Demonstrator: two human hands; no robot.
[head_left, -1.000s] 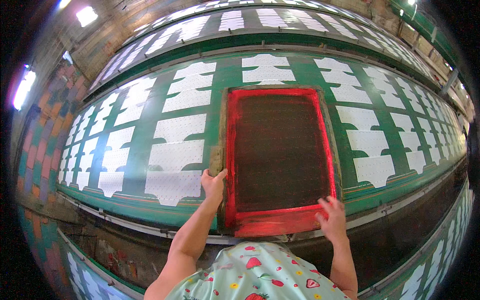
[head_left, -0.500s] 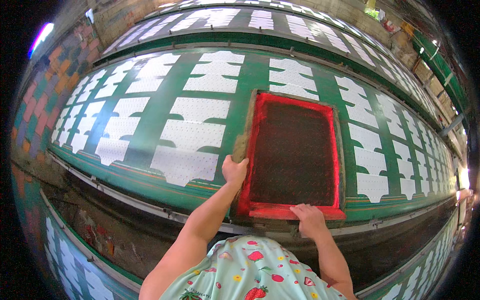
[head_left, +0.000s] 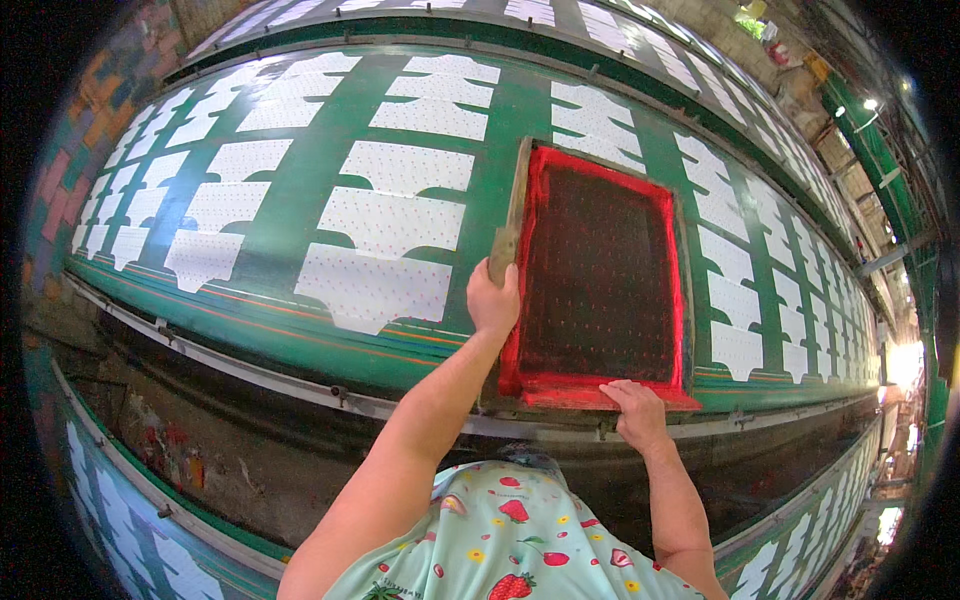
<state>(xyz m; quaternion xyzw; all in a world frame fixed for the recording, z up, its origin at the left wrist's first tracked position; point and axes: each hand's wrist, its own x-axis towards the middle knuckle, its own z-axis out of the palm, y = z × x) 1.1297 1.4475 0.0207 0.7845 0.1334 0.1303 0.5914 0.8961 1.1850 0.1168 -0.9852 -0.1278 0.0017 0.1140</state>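
A screen-printing frame [head_left: 682, 300] with dark mesh and a red-stained border lies on the long green table [head_left: 285, 200], among white cut fabric pieces with small dots. My left hand [head_left: 494, 300] is closed around its wooden left side, near a block on the rim. My right hand [head_left: 637, 412] curls its fingers over the red bar [head_left: 560, 396] along the near edge; its thumb is hidden. Whether that bar is a separate squeegee or part of the frame, I cannot tell. Just beyond the frame, a fabric piece [head_left: 598, 120] shows, partly covered.
Columns of white fabric pieces [head_left: 385, 270] run left and right along the table. A metal rail [head_left: 340, 392] follows its near edge. Behind stands another table with white pieces [head_left: 600, 30]; one more [head_left: 125, 500] lies at lower left. Bright light enters at far right.
The view has shifted, so the table and frame sit higher in the picture. Both hands keep their hold on the frame, which stays over nearly the same fabric column.
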